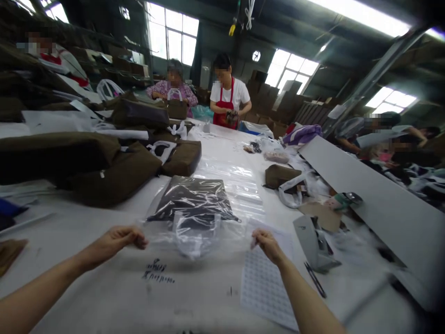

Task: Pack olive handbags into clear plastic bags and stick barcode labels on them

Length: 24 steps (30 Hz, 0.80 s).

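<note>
A dark handbag (194, 197) lies flat inside a clear plastic bag (229, 236) on the white table. White wrapping covers the handbag's handle (177, 232), which points toward me. My left hand (123, 237) pinches the near left corner of the plastic bag. On the opposite side, my right hand (267, 243) has its fingers closed on the near right corner. Between the two hands the plastic's open-looking edge is stretched across the table. More flat clear plastic (243, 185) lies beneath and beyond the handbag.
Brown bags (114, 171) are piled at left. At right are a small brown bag (281, 176), a tape dispenser (314, 243), a pen (314, 279) and a printed sheet (266, 283). A raised white board (365, 208) borders the right side. Co-workers (231, 95) stand beyond the table.
</note>
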### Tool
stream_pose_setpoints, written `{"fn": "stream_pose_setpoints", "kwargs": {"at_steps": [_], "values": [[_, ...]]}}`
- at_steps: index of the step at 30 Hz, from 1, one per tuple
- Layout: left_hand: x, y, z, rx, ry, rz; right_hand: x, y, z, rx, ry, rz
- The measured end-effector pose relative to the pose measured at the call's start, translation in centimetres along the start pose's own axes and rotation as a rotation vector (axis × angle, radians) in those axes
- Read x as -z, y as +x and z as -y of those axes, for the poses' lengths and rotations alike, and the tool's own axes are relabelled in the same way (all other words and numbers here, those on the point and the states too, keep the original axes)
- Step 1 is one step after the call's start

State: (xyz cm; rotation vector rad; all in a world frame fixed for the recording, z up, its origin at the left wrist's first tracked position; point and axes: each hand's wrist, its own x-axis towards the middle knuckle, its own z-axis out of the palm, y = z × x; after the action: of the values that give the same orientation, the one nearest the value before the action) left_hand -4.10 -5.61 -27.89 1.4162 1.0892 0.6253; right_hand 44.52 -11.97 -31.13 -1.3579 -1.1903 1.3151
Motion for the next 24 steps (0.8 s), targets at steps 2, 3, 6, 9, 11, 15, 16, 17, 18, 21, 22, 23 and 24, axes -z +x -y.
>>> {"fn": "stream_pose_setpoints", "kwargs": {"at_steps": [2,3,6,9,11,15,16,17,18,21,22,23,24], "values": [[-1.7,-1.1,2.9,0.042,0.082,0.124,-0.6,-1.7,-2.5,-0.097,-0.055,0.08],[-2.2,-1.7,4.1,0.027,0.145,0.182,-0.7,-2.4,-2.8,-0.14,-0.077,0.13],[-1.8,-2.9,6.5,-0.115,0.42,0.331,-1.4,-3.7,-0.5,-0.124,-0.312,0.277],[-0.4,-3.3,7.8,-0.236,0.664,0.366,-5.0,-4.5,2.7,0.159,-0.673,0.314],[0.4,-3.3,8.0,-0.273,0.706,0.347,-9.5,-5.3,2.8,0.321,-0.777,0.346],[0.7,-3.4,6.9,-0.292,0.625,0.299,-18.4,-7.4,-2.6,0.388,-0.981,0.457],[0.5,-3.4,6.4,-0.286,0.618,0.286,-19.7,-7.8,-4.2,0.379,-1.043,0.423],[0.3,-3.4,5.7,-0.287,0.623,0.269,-20.6,-8.2,-5.6,0.365,-1.094,0.383],[0.0,-3.3,5.0,-0.299,0.634,0.253,-21.1,-8.5,-6.5,0.348,-1.122,0.347],[-1.1,-2.4,2.2,-0.409,0.683,0.16,-21.4,-8.7,-7.4,0.221,-0.991,0.258],[-1.5,-1.8,1.2,-0.452,0.707,0.103,-21.4,-8.5,-7.2,0.124,-0.855,0.229],[-2.1,-1.1,0.2,-0.484,0.742,0.037,-21.6,-8.3,-7.1,0.002,-0.691,0.205],[-2.7,-0.2,-0.6,-0.506,0.786,-0.03,-21.8,-8.0,-6.9,-0.122,-0.53,0.195]]}}
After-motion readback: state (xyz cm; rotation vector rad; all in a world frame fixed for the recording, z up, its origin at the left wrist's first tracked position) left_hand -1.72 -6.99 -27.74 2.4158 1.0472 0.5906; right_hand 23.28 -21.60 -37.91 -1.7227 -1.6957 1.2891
